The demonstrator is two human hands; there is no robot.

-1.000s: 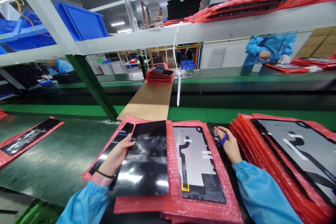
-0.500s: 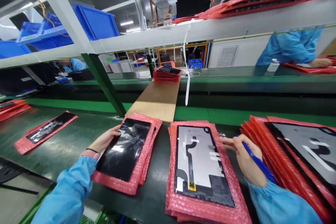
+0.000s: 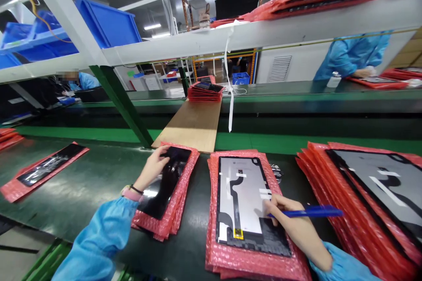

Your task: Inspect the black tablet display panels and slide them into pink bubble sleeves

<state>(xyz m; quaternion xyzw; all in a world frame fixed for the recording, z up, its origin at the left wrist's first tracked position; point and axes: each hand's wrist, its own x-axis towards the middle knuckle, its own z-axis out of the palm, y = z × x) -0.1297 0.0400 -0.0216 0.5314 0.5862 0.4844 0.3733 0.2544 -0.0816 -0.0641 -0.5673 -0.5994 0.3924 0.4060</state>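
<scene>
My right hand (image 3: 292, 223) is closed around a blue pen (image 3: 310, 213), its tip touching the lower part of a grey panel back (image 3: 244, 195) that lies on a stack of red bubble wrap (image 3: 214, 246) in front of me. My left hand (image 3: 152, 167) rests with its fingers on a glossy black panel (image 3: 166, 182), which sits screen up on a smaller stack of red bubble-wrap sheets (image 3: 165, 224) to the left.
A fanned pile of red-wrapped grey panels (image 3: 372, 193) fills the right. Another wrapped black panel (image 3: 42, 170) lies far left on the dark green belt (image 3: 92, 184). A cardboard board (image 3: 191, 125) bridges to the far bench. People in blue coats (image 3: 358, 55) work opposite.
My right hand has brought the pen down from the panel's top right onto its lower part. My left hand has slid up to the black panel's top edge.
</scene>
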